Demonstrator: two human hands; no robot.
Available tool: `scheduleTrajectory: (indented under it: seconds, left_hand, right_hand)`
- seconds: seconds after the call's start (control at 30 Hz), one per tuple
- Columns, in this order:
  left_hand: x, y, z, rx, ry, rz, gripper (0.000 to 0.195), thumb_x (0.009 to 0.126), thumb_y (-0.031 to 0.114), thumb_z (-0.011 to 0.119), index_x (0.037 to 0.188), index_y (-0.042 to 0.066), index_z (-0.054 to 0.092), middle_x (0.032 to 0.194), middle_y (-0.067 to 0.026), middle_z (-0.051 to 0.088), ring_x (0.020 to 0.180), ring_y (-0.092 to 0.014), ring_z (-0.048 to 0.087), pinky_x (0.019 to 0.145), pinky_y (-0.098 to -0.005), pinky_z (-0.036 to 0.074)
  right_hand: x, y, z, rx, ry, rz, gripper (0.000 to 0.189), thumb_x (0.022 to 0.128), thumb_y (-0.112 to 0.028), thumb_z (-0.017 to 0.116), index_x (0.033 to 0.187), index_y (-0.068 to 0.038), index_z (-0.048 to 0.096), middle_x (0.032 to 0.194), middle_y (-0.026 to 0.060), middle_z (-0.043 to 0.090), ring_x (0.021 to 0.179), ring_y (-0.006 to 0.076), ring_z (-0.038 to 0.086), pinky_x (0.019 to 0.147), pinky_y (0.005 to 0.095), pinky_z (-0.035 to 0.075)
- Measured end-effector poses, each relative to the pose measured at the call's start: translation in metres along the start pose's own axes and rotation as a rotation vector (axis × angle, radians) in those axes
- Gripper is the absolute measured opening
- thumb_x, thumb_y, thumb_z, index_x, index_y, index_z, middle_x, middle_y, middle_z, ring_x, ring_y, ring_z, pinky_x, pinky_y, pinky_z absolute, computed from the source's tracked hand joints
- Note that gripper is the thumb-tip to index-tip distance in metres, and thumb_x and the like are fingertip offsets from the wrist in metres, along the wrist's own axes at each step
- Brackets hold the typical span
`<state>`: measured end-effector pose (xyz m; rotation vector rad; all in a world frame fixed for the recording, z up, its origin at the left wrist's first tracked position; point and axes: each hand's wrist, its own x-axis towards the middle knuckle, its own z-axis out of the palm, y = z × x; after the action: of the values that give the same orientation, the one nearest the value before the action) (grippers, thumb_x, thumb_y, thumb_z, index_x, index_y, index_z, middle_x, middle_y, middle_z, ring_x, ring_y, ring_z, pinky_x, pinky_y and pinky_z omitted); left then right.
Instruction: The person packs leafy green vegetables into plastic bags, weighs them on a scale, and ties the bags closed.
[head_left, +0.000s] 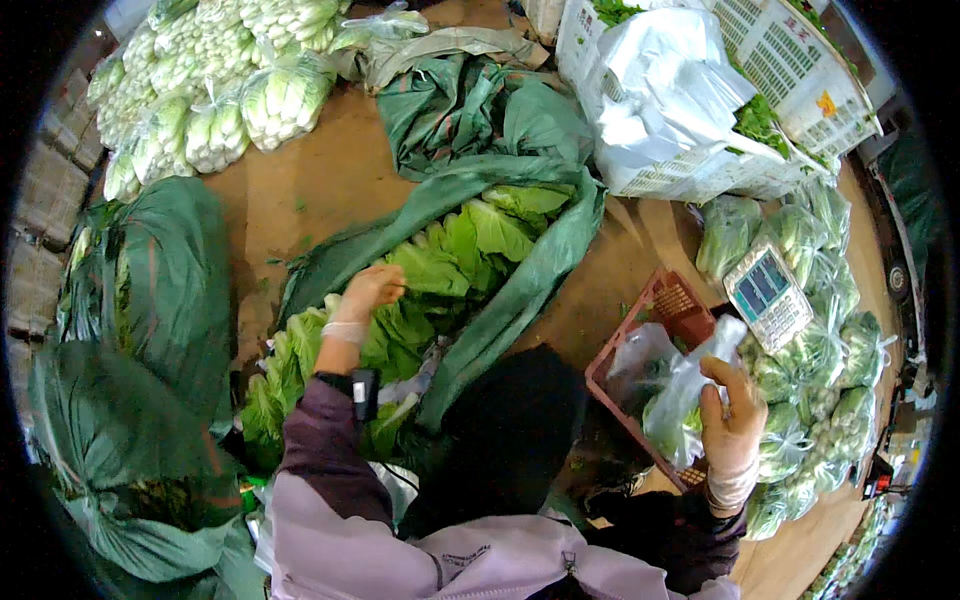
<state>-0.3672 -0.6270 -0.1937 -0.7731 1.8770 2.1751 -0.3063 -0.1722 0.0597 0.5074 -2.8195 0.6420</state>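
My left hand (371, 291), in a thin pale glove, is curled above leafy green vegetables (435, 266); whether a leaf is in its fingers is hidden. The greens lie in an opened green woven sack (517, 296), its edges folded back around them. At the right, my gloved right hand (731, 424) has its thumb and forefinger apart, beside a clear plastic bag (675, 397). That bag, with some greens in it, sits inside a red plastic crate (626, 356).
A scale's display panel (769, 294) rests among bagged vegetables (825, 352) at the right. White crates (675, 176) with plastic bags (667, 75) stand behind. Full green sacks (176, 262) lie left; more bagged vegetables (281, 101) are piled far left. Another green sack (480, 112) lies ahead.
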Motion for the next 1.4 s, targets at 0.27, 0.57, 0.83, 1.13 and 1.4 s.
scheduleTrajectory:
  seconds: [0.27,0.57,0.83,1.13,1.4]
  left_hand:
    - [0.254,-0.048,-0.001,1.069,0.245,-0.124,0.036,0.088,0.023,0.040,0.097,-0.003,0.063,0.107,-0.0227,0.058,0.100,-0.039,0.054,0.084,-0.0406,0.045]
    - [0.244,-0.028,0.097,0.915,0.306,0.003,0.072,0.080,0.057,0.049,0.126,0.002,0.044,0.123,-0.0226,0.050,0.116,-0.035,0.044,0.097,-0.0478,0.031]
    - [0.219,-0.049,0.140,1.263,0.321,0.184,0.083,0.078,0.065,0.044,0.128,-0.002,0.040,0.134,-0.0227,0.036,0.124,-0.037,0.032,0.098,-0.0562,0.021]
    - [0.205,-0.080,0.141,1.008,0.404,0.336,0.070,0.078,0.048,0.058,0.129,0.002,0.041,0.139,-0.0219,0.025,0.129,-0.039,0.021,0.104,-0.0512,0.017]
    - [0.206,-0.091,0.131,0.903,0.402,0.371,0.068,0.076,0.042,0.065,0.127,0.003,0.044,0.137,-0.0276,0.025,0.128,-0.042,0.022,0.104,-0.0490,0.019]
  right_hand:
    - [0.210,-0.027,0.162,0.168,-0.624,-0.341,0.025,0.086,-0.022,0.049,0.103,-0.008,0.061,0.095,0.0155,0.062,0.087,0.0336,0.059,0.077,0.0403,0.047]
    - [0.337,0.053,0.436,-0.328,-0.873,-0.135,0.034,0.084,-0.023,0.047,0.112,-0.007,0.058,0.100,0.0194,0.060,0.094,0.0349,0.057,0.084,0.0415,0.045]
    - [0.331,0.068,0.485,-0.504,-0.627,-0.168,0.062,0.078,-0.026,0.062,0.132,-0.005,0.037,0.135,0.0189,0.035,0.125,0.0360,0.033,0.102,0.0446,0.031]
    - [0.364,0.070,0.465,-0.385,-0.592,-0.143,0.056,0.071,-0.032,0.066,0.117,-0.002,0.053,0.119,0.0197,0.053,0.110,0.0341,0.052,0.092,0.0389,0.043]
    - [0.373,0.025,0.441,-0.280,-1.151,-0.027,0.051,0.067,-0.039,0.059,0.096,0.002,0.064,0.097,0.0213,0.063,0.088,0.0354,0.061,0.081,0.0374,0.048]
